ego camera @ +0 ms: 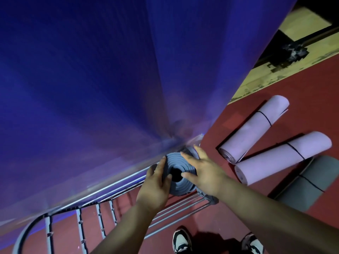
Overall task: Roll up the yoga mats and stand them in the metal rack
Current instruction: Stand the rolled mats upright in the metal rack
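A rolled grey-blue yoga mat (pixel 177 162) stands on end in the metal rack (pixel 117 182), seen from above with its spiral top facing me. My left hand (pixel 156 186) grips its left side, fingers curled onto the top edge. My right hand (pixel 200 169) lies across the top and right side with fingers spread and straight. On the red floor to the right lie two rolled lilac mats (pixel 255 127) (pixel 282 158), each tied with a black cord, and a rolled grey mat (pixel 304 182), also tied.
A blue wall (pixel 91 70) rises directly behind the rack. The rack's rails and dividers (pixel 80 224) stretch to the lower left. My two shoes (pixel 181 241) stand on the red floor (pixel 300 85) in front of the rack. A yellow strip and dark equipment (pixel 293 50) lie far right.
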Available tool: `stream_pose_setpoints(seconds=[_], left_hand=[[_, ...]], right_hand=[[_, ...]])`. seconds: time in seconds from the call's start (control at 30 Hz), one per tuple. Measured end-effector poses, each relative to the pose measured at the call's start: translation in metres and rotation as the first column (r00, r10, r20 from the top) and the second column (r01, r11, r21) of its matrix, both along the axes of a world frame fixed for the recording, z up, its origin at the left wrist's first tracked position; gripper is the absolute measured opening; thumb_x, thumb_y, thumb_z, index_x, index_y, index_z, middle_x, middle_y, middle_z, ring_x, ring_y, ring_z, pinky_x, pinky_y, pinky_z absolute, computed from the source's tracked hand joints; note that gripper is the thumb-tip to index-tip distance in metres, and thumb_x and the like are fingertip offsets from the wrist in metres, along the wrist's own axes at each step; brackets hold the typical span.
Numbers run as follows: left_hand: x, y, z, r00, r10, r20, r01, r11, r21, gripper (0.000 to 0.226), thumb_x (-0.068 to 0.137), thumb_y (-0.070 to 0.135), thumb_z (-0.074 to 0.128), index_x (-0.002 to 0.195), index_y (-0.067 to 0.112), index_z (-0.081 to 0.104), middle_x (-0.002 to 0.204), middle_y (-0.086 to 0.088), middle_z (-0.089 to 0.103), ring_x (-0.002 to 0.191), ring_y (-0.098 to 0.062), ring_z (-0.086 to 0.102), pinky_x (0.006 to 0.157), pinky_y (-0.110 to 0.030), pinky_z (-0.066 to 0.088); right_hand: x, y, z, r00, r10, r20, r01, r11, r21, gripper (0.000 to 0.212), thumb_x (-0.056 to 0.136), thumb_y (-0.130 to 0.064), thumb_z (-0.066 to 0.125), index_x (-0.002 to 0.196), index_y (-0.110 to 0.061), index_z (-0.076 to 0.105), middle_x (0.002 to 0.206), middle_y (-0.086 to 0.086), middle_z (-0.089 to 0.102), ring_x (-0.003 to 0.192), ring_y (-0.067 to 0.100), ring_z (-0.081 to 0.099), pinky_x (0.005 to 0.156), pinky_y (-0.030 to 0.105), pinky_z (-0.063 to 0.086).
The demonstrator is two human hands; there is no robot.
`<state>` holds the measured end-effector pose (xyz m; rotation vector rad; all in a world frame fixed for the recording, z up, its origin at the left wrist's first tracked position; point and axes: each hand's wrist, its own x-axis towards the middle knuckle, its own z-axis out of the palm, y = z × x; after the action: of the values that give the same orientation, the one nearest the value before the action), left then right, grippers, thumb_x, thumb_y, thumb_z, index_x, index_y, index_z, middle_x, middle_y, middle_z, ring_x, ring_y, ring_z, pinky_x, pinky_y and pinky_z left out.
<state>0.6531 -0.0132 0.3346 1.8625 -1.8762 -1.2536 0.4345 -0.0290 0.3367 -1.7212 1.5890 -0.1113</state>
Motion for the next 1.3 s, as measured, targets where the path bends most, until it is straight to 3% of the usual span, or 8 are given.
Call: stream_pose_setpoints(seconds=[0.2,0.43,0.57,0.77,0.97,1.13,1.2,1.3], left_hand=[[-0.002,0.009,0.002,0.993,-0.012,0.121,0.01,1.0,0.023,0.08,0.089,0.069,0.039,0.16,0.034,0.027,0.16,-0.009,0.031,0.148,-0.028,0.034,0.12,-0.044,0.033],[-0.038,0.002,0.04,0.926,-0.158,0.344,0.179,0.983,-0.03,0.082,0.088,0.07,0.033,0.161,0.032,0.026,0.168,-0.011,0.018,0.155,-0.03,0.01,0.126,-0.044,0.017],[-0.103,-0.007,0.058,0.882,-0.269,0.386,0.336,0.935,-0.117,0.077,0.088,0.063,0.043,0.158,0.032,0.033,0.163,-0.01,0.027,0.152,-0.031,0.019,0.125,-0.041,0.021],[-0.252,0.0,0.038,0.824,-0.397,0.404,0.472,0.876,-0.101,0.088,0.08,0.073,0.028,0.16,0.036,0.028,0.165,-0.009,0.027,0.152,-0.033,0.022,0.125,-0.045,0.02],[-0.398,0.052,-0.081,0.793,-0.563,0.233,0.586,0.809,-0.04,0.07,0.093,0.07,0.038,0.155,0.041,0.023,0.155,-0.016,0.047,0.143,-0.038,0.043,0.113,-0.053,0.04],[-0.486,0.113,-0.217,0.779,-0.608,0.153,0.602,0.794,0.089,0.076,0.097,0.069,0.044,0.158,0.024,0.035,0.155,-0.006,0.048,0.143,-0.025,0.046,0.118,-0.034,0.037],[-0.51,0.127,-0.289,0.752,-0.654,0.077,0.633,0.75,0.189,0.077,0.094,0.055,0.06,0.157,0.019,0.036,0.159,-0.003,0.04,0.148,-0.019,0.034,0.124,-0.029,0.023],[-0.527,0.15,-0.406,0.821,-0.57,0.033,0.543,0.797,0.264,0.091,0.077,0.068,0.057,0.153,0.022,0.043,0.161,-0.005,0.036,0.152,-0.021,0.026,0.124,-0.045,0.026]], right_hand=[[-0.017,0.006,0.016,0.999,-0.047,0.01,0.047,0.996,0.073,0.078,0.096,-0.052,0.063,0.161,-0.043,0.02,0.172,0.006,0.005,0.156,0.022,0.019,0.12,0.028,0.025],[-0.072,0.019,0.029,0.992,-0.121,-0.046,0.124,0.99,0.07,0.073,0.096,-0.053,0.061,0.159,-0.041,0.028,0.169,0.01,0.016,0.154,0.026,0.026,0.12,0.03,0.026],[-0.135,0.036,0.021,0.972,-0.23,-0.051,0.233,0.969,0.081,0.074,0.093,-0.049,0.066,0.158,-0.04,0.032,0.167,0.013,0.021,0.151,0.031,0.031,0.121,0.033,0.03],[-0.274,0.091,-0.01,0.887,-0.438,-0.147,0.46,0.869,0.182,0.071,0.095,-0.041,0.066,0.158,-0.027,0.035,0.165,0.016,0.024,0.149,0.033,0.034,0.115,0.034,0.032],[-0.414,0.193,-0.087,0.708,-0.673,-0.213,0.702,0.636,0.321,0.069,0.096,-0.038,0.067,0.156,-0.021,0.038,0.146,0.02,0.05,0.143,0.033,0.04,0.11,0.026,0.032],[-0.468,0.276,-0.223,0.482,-0.845,-0.233,0.819,0.34,0.462,0.08,0.093,-0.044,0.069,0.16,-0.027,0.029,0.156,0.017,0.042,0.137,0.036,0.046,0.111,0.037,0.038],[-0.473,0.298,-0.283,0.333,-0.914,-0.234,0.831,0.167,0.531,0.089,0.093,-0.042,0.072,0.162,-0.028,0.02,0.16,0.015,0.038,0.134,0.037,0.05,0.104,0.039,0.047],[-0.469,0.318,-0.362,0.044,-0.979,-0.198,0.792,-0.087,0.604,0.095,0.095,-0.029,0.073,0.164,-0.021,0.008,0.161,0.018,0.036,0.135,0.037,0.05,0.086,0.026,0.05]])
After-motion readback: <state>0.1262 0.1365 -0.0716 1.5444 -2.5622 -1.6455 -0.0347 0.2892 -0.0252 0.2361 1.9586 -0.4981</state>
